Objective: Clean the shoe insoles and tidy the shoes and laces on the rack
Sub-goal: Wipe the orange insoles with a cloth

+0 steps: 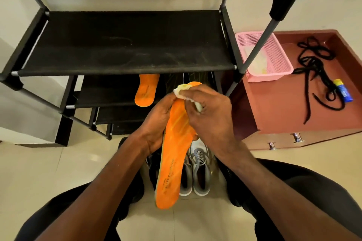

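1. A black fabric-shelved shoe rack [125, 45] with grey metal tubes stands against the wall.
2. A long orange foam insole [172, 162] is held above a pair of grey lace-up sneakers [197, 170] on the floor.
3. The left hand [156, 123] grips the insole's edge.
4. The right hand [211, 115] pinches a pale yellow cloth [182, 89] against the insole's toe.
5. A second orange insole [147, 90] lies on a lower shelf.
6. Loose black laces [313, 68] lie on the reddish-brown cabinet top [274, 107].

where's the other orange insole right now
In the head view, the second orange insole lies on a lower shelf of the black shoe rack, just left of the hands' cloth.
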Available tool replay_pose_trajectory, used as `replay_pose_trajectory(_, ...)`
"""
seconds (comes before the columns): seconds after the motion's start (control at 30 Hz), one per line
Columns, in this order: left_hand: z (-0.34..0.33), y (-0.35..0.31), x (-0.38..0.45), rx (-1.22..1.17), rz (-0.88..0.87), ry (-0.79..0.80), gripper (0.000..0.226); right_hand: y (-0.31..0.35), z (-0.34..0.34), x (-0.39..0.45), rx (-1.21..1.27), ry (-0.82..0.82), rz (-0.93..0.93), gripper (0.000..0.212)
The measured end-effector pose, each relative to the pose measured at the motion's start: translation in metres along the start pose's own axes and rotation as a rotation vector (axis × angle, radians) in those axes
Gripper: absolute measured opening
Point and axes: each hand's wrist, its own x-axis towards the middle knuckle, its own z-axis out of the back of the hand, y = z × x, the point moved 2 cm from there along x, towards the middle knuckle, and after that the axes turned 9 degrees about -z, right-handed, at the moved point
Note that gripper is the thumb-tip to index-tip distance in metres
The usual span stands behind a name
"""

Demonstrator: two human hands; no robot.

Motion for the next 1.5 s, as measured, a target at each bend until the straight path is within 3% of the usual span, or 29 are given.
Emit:
replay_pose_trajectory(0.17, -0.004, 0.006, -0.001, 0.036, 0.036, 0.010, 0.044, -0.016, 0.018, 0.014, -0.074, -0.161, -0.115, 0.023)
replay_pose_trajectory(0.27, -0.001, 0.010, 0.003, -0.010, -0.003, -0.031, 0.042, -0.004, 0.005, 0.001, 0.002, 0.012, -0.015, 0.023)
replay_pose_trajectory(0.43, -0.001, 0.015, 0.004, 0.015, 0.039, -0.010, 0.050, -0.018, 0.017, 0.014, -0.064, -0.139, -0.125, 0.021)
replay_pose_trajectory(0.57, 0.005, 0.015, 0.006, -0.112, 0.003, -0.043, 0.048, -0.003, 0.005, 0.002, -0.014, 0.039, -0.025, 0.020)
replay_pose_trajectory(0.7, 0.004, 0.017, 0.005, -0.056, 0.038, -0.002, 0.050, -0.015, 0.017, 0.014, -0.124, -0.116, -0.151, 0.021)
replay_pose_trajectory(0.83, 0.005, 0.013, 0.005, -0.094, -0.002, -0.054, 0.047, -0.003, 0.007, -0.003, -0.149, 0.028, -0.086, 0.023)
replay_pose_trajectory(0.97, 0.000, 0.012, 0.002, -0.064, 0.033, -0.016, 0.050, -0.016, 0.017, 0.008, -0.269, -0.127, -0.205, 0.023)
replay_pose_trajectory(1.1, 0.006, 0.008, 0.001, -0.073, 0.003, -0.050, 0.044, -0.002, 0.004, -0.009, -0.183, 0.016, -0.091, 0.022)
replay_pose_trajectory(1.23, 0.002, 0.011, 0.000, -0.017, 0.035, -0.026, 0.051, -0.016, 0.014, 0.007, -0.263, -0.176, -0.160, 0.020)
replay_pose_trajectory(1.4, 0.004, 0.015, 0.000, -0.046, 0.035, -0.068, 0.049, 0.004, 0.000, -0.011, -0.256, 0.036, 0.038, 0.020)
replay_pose_trajectory(1.5, 0.002, 0.014, 0.001, -0.011, 0.028, -0.064, 0.049, -0.010, 0.012, 0.005, -0.319, -0.096, -0.091, 0.020)
